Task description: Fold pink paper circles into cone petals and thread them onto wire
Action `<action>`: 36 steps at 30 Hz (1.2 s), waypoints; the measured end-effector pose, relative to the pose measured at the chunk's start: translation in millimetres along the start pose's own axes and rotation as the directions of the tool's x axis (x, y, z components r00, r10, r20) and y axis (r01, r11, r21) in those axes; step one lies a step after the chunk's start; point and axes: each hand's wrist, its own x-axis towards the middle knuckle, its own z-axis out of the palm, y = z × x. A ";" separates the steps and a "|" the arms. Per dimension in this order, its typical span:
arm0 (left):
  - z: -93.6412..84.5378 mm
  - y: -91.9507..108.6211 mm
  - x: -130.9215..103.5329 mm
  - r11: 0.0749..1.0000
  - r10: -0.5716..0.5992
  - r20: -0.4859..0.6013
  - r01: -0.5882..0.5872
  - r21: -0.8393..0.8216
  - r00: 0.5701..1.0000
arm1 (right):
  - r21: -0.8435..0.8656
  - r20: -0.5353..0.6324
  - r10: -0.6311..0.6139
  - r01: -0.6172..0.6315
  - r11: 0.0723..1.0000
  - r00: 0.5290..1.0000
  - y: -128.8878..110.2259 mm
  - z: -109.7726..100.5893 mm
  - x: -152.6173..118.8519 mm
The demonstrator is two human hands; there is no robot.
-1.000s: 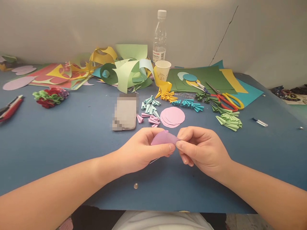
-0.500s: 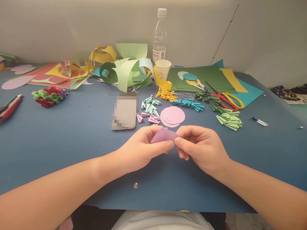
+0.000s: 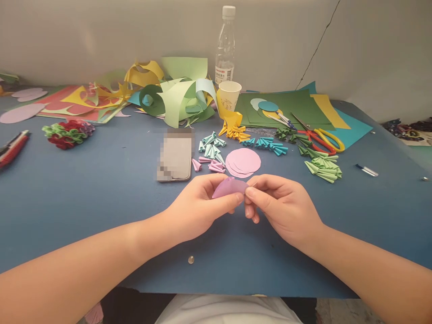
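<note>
Between my hands is a curled piece of purple paper [image 3: 230, 188], bent over with a small fold at its top. My left hand [image 3: 205, 202] pinches its left side, thumb along the front. My right hand [image 3: 280, 202] is closed at the right end, thumb against forefinger; a thin edge or strip sticks out behind the thumb. Just beyond my hands lie pink paper circles [image 3: 243, 162] in a loose stack. Small pink paper cones [image 3: 216, 167] are to their left, with pale mint cones [image 3: 212, 146] behind.
Yellow cones [image 3: 238, 133], blue cones [image 3: 270, 145] and light green cones [image 3: 326, 168] lie farther back. Scissors [image 3: 324, 140] rest on the right, a phone [image 3: 177, 157] left of centre. Behind stand a paper cup [image 3: 229, 95] and a bottle [image 3: 225, 49]. A paper-flower cluster [image 3: 69, 133] lies left.
My right hand has shifted slightly left along the purple paper, with its fingers a little closer to my left thumb. The view has tilted slightly.
</note>
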 end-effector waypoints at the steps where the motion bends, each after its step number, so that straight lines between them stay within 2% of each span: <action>1: 0.1 0.6 0.3 1.000 0.008 0.015 -0.007 -0.022 1.000 | 0.002 0.001 -0.001 0.001 1.000 1.000 0.7 -0.7 0.1; 10: 0.9 -0.8 1.0 0.988 0.009 0.065 0.002 -0.158 0.998 | -0.025 -0.028 0.002 -0.002 1.000 1.000 3.3 -1.6 3.6; 17: -1.1 2.3 0.3 0.996 -0.053 0.033 0.056 -0.069 0.998 | 0.016 -0.037 0.027 -0.026 1.000 0.999 3.2 -2.5 4.6; 21: -2.4 1.0 -0.3 0.996 -0.064 0.047 0.067 -0.060 0.997 | 0.029 -0.036 0.038 -0.037 0.999 0.999 3.6 -3.5 2.7; 26: -2.6 -0.2 -0.7 0.998 -0.055 0.007 0.054 0.037 0.998 | 0.019 -0.060 0.027 -0.025 0.999 0.998 4.2 -3.0 1.8; 36: -0.8 0.0 -0.8 0.999 -0.049 0.045 0.050 -0.005 0.998 | -0.042 -0.024 0.011 -0.012 0.999 1.000 1.6 -3.3 -1.0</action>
